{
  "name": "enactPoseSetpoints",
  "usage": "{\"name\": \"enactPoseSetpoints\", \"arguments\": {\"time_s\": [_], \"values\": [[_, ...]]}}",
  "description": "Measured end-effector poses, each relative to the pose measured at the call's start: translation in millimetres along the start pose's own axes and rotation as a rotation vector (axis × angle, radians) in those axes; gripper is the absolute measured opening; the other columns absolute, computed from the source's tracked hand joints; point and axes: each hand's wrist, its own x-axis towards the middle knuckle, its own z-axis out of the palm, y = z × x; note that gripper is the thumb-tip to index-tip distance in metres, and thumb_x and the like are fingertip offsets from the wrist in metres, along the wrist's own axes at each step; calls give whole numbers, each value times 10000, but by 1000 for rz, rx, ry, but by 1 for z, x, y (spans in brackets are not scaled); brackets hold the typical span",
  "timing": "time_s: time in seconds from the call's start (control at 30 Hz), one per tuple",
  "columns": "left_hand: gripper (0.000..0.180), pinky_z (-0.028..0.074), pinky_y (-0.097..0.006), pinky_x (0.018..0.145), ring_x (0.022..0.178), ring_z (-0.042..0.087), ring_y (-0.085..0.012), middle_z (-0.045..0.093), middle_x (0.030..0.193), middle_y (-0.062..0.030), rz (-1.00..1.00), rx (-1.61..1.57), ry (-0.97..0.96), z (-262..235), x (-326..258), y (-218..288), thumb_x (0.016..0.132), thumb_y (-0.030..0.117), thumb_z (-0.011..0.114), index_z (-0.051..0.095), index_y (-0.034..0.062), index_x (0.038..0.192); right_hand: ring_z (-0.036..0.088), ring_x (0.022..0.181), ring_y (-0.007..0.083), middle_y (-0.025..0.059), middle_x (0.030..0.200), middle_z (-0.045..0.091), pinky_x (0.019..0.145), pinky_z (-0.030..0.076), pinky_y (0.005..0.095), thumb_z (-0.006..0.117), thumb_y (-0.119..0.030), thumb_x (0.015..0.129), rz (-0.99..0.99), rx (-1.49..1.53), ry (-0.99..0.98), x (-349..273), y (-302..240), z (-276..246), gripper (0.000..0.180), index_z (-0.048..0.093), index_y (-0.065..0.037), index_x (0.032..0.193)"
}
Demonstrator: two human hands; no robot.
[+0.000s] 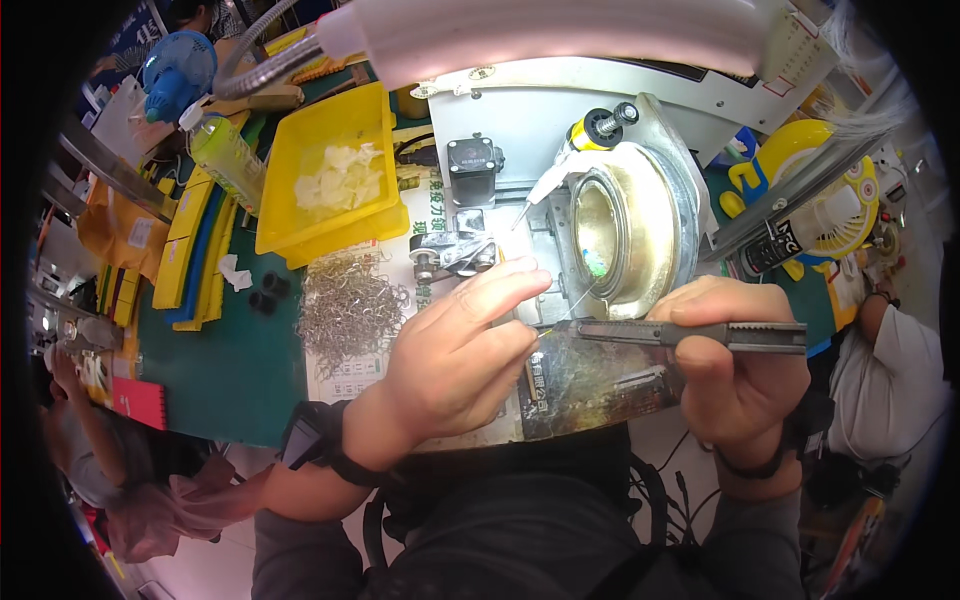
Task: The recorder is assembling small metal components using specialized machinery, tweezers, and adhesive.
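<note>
My right hand (735,365) grips a dark snap-off utility knife (640,333), its tip pointing left toward my left fingertips. Over the work surface, my left hand (460,355) is bent with its fingers drawn together. A small yellowish piece shows at the fingertips, too small to name. A thin pale line (592,290) slants from there up to a round metal ring (597,225) on the machine. Left of my left hand lies a heap of small bent metal hooks (352,315). A small metal clamp-like fixture (452,254) stands just beyond my left fingers.
Back left is a yellow bin (290,225) holding pale scraps, beside a bottle (225,155) and yellow and blue strips (190,250). A pink-white lamp tube (560,40) crosses overhead. A yellow fan (825,180) and spray can (770,245) stand right. Other people sit at both sides.
</note>
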Motion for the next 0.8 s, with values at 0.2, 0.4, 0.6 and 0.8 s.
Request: {"name": "enactPoseSetpoints", "arguments": {"time_s": [0.2,0.4,0.6,0.8], "values": [[182,543,-448,930,1138,642,-453,644,1209,-265,9,6,-6,0,-1,0,811,-29,738,612,-3,940,684,700,252,91,874,711,628,527,307,829,-214,836,-52,-52,-30,5,4,6,270,690,-32,979],[189,543,-460,933,1142,638,-464,640,1213,-272,29,7,-5,-1,0,-1,815,-16,742,612,-4,952,678,680,245,82,858,706,609,521,312,826,-213,839,-74,-88,-39,4,1,4,268,686,-31,979],[211,532,-471,956,1158,629,-471,629,1231,-279,22,5,-27,-3,0,0,819,-7,739,615,-2,989,669,665,242,85,837,692,581,505,314,819,-216,848,-96,-63,-20,0,4,8,269,683,-33,990],[198,520,-475,977,1175,620,-468,621,1244,-290,16,-7,-28,-1,1,2,822,-15,730,614,-6,982,648,662,188,121,811,672,591,510,295,729,-246,936,-68,68,41,-6,4,3,294,620,14,1021]]}}
